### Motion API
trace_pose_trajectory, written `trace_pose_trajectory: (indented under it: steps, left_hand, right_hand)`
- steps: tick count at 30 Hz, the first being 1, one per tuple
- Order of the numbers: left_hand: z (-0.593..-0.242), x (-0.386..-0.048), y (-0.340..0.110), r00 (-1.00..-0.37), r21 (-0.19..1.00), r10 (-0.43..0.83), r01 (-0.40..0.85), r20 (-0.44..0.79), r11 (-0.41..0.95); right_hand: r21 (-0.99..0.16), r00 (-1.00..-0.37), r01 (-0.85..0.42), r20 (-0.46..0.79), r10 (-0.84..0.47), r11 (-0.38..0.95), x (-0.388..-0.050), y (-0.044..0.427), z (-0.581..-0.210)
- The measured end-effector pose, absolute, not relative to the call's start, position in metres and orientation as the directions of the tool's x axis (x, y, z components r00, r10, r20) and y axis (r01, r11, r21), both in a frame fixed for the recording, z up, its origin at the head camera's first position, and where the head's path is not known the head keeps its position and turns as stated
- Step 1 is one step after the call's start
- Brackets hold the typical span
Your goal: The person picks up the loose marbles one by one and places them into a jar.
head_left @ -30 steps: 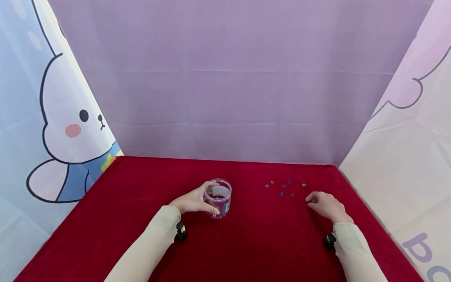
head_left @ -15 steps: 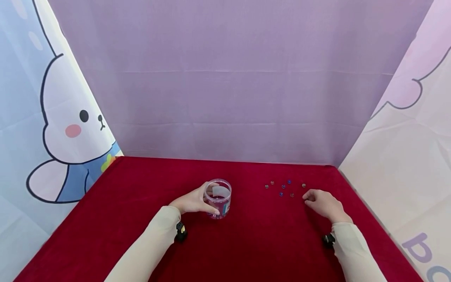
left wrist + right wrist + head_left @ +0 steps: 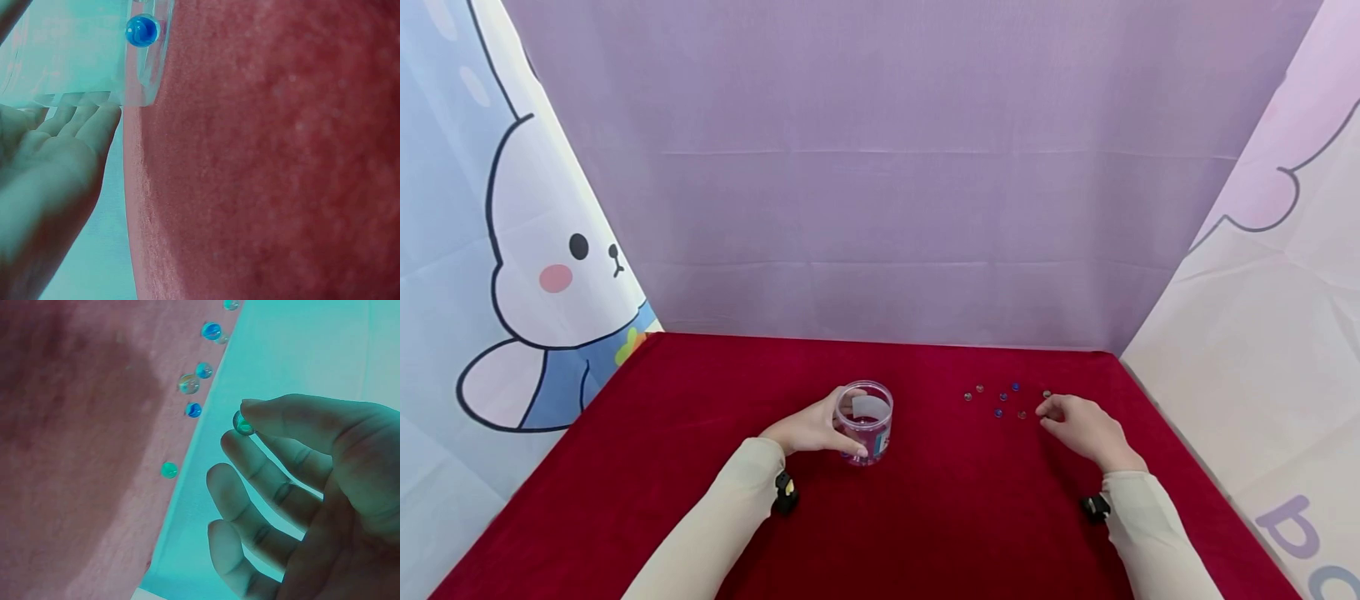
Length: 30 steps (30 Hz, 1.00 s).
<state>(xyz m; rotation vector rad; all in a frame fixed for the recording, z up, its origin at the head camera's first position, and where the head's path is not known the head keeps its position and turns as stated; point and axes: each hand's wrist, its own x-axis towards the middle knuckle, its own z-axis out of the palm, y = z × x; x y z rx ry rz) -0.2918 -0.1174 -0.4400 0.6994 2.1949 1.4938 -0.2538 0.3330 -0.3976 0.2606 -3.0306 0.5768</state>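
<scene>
A clear plastic jar (image 3: 872,432) stands upright with its mouth uncovered, left of the table's middle. My left hand (image 3: 808,429) grips it from the left side, thumb in front and fingers behind. Through the jar's wall in the left wrist view, a blue marble (image 3: 142,30) shows near the base. My right hand (image 3: 1086,429) hovers at the right, pinching a clear marble with a green core (image 3: 244,423) between thumb and fingertip; the hand hides it in the head view. Several loose marbles (image 3: 1003,397) lie on the cloth just beyond and left of that hand.
A red cloth (image 3: 955,517) covers the table. Behind it hangs a plain purple curtain (image 3: 880,208). Printed sheets stand on both sides, one with a white cartoon animal (image 3: 565,267). The closest loose marble to my right fingers is a greenish one (image 3: 1047,394).
My right hand has moved slightly left and away from me, toward the loose marbles. The left hand and the jar have stayed in place.
</scene>
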Motion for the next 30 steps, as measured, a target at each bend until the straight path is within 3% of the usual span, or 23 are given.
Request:
trace_pose_trajectory:
  steps: [30]
  left_hand:
    - [-0.440, -0.292, -0.117, -0.800, 0.929, 0.599, 0.193, -0.037, 0.316]
  right_hand:
    - [-0.400, -0.965, -0.255, 0.167, -0.203, 0.880, -0.256, 0.293, -0.384]
